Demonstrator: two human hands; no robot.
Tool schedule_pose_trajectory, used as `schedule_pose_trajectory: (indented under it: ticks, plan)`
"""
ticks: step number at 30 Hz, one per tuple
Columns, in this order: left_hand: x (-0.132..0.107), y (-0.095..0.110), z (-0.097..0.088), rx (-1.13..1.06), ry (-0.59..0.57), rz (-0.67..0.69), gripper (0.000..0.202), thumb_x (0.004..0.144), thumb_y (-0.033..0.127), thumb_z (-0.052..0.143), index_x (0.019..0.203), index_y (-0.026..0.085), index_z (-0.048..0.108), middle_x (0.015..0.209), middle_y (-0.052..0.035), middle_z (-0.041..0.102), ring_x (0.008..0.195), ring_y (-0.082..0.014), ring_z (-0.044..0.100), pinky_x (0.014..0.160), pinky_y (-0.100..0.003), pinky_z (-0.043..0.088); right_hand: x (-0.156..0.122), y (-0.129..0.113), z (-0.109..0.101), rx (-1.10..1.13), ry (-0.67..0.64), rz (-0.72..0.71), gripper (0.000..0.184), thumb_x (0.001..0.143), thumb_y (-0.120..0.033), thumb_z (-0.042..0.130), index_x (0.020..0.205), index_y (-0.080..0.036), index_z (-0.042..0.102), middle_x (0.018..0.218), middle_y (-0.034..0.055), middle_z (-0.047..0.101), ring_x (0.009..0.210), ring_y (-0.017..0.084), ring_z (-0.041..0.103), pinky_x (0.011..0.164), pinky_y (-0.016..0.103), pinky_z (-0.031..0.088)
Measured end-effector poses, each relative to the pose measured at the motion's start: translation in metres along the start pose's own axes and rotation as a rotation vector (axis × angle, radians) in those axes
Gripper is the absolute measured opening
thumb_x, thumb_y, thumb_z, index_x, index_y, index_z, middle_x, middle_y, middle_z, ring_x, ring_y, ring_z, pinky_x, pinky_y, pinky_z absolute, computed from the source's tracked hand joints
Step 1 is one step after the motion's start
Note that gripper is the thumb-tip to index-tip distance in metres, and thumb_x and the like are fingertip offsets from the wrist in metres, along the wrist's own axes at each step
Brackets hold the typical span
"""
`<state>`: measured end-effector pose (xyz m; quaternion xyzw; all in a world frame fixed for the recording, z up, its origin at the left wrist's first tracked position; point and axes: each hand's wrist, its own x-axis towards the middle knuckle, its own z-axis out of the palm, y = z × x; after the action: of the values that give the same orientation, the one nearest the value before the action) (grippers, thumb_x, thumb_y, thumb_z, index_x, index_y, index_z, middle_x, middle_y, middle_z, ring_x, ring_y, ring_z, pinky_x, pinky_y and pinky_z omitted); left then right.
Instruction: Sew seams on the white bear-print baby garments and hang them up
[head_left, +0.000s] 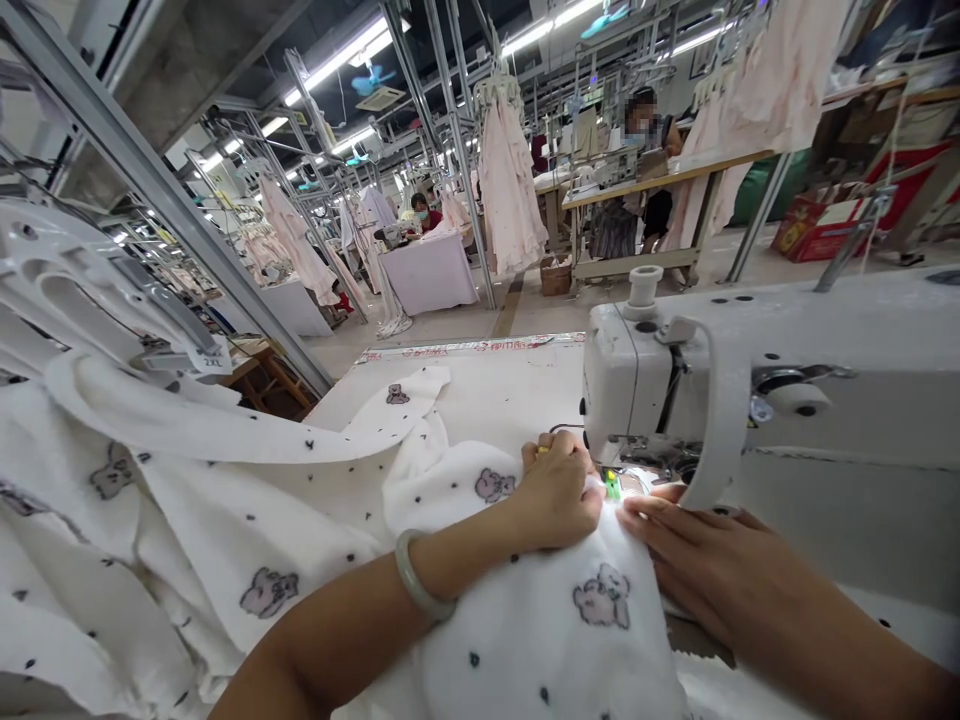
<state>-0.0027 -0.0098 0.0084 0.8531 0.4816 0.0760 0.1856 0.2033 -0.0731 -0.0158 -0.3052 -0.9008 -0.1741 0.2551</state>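
Observation:
White fabric (547, 600) with printed bears and small dark specks spreads across the table and under both hands. My left hand (562, 490), fingers curled, grips the fabric just left of the sewing machine's needle area; a pale bangle (421, 580) circles that wrist. On the right, my right hand (705, 550) lies with fingers stretched out flat on the fabric edge, beside the lit presser foot. A small green and yellow piece (613, 486) shows between the two hands. The white sewing machine (847, 360) stands over them; its needle is hard to make out.
Hangers (82, 270) with more bear-print fabric hang close on the left, beside a slanting metal post (187, 220). The worktable (495, 380) extends beyond the machine. Farther back are a person (646, 150) at another machine, hanging pink garments (506, 190) and a red box (814, 225).

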Motion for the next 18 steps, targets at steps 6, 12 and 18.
schedule_pose_trajectory:
  ticks: [6, 12, 18]
  plan:
    - [0.003, -0.001, -0.001, 0.01, 0.013, -0.009, 0.01, 0.093, 0.022, 0.051, 0.084, 0.02, 0.054, 0.118, -0.0089, 0.054, 0.122, -0.0273, 0.048, 0.11, -0.045, 0.04, 0.004, -0.002, -0.005, 0.137, -0.032, 0.109, 0.034, 0.112, -0.024, 0.033, 0.12, -0.022, 0.065, 0.107, 0.005, 0.077, 0.079, 0.02, 0.072, 0.067, 0.038, 0.048]
    - [0.004, -0.001, 0.006, 0.028, 0.05, -0.035, 0.01, 0.094, 0.024, 0.052, 0.085, 0.02, 0.056, 0.12, -0.0088, 0.055, 0.122, -0.0272, 0.049, 0.11, -0.045, 0.041, -0.001, 0.0, -0.004, 0.242, -0.121, 0.183, 0.033, 0.111, -0.031, 0.036, 0.126, -0.028, 0.065, 0.109, 0.0052, 0.076, 0.087, 0.026, 0.071, 0.072, 0.042, 0.05]
    - [-0.003, 0.0, -0.014, 0.052, -0.011, -0.024, 0.012, 0.099, 0.029, 0.057, 0.105, 0.02, 0.064, 0.126, -0.0094, 0.059, 0.126, -0.0285, 0.052, 0.115, -0.047, 0.041, -0.004, 0.007, -0.011, 0.206, -0.106, 0.105, 0.03, 0.112, -0.043, 0.041, 0.125, -0.028, 0.063, 0.111, 0.0051, 0.075, 0.093, 0.026, 0.071, 0.083, 0.043, 0.05]
